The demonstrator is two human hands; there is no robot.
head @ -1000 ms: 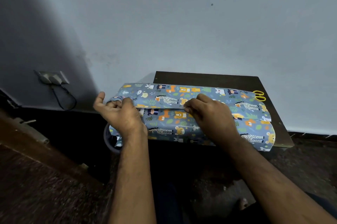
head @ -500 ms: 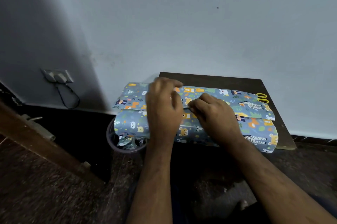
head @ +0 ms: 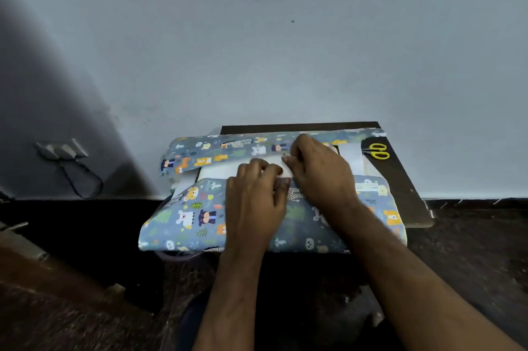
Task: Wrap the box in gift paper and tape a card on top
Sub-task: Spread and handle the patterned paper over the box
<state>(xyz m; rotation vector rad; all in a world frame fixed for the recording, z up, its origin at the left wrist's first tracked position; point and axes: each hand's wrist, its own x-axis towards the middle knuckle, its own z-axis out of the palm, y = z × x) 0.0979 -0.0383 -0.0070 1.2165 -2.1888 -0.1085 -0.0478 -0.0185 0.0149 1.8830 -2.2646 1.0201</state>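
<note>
Head view, centre of frame: gift paper (head: 200,216), thin and glossy, grey-blue with printed cartoon animals and leaves, folded in two flaps over a flat rectangular box (head: 220,172). The near flap covers the lower half. The far flap (head: 217,150) lies along the upper edge, and a white strip of the box shows between them.

Left hand (head: 254,202): palm down on the near flap, fingers curled together at its upper edge, pinching the paper there.

Right hand (head: 320,173): just beside the left, fingers bent and closed on the edge of the far flap.

Right of centre: a dark, flat, rectangular board (head: 400,176) lies under the parcel. Yellow-handled scissors (head: 377,150) lie on its upper right corner.

Lower frame: dark speckled floor (head: 71,316).

Upper frame: plain pale wall (head: 257,36). At left, a wall socket (head: 61,149) with a black cable looping down.
</note>
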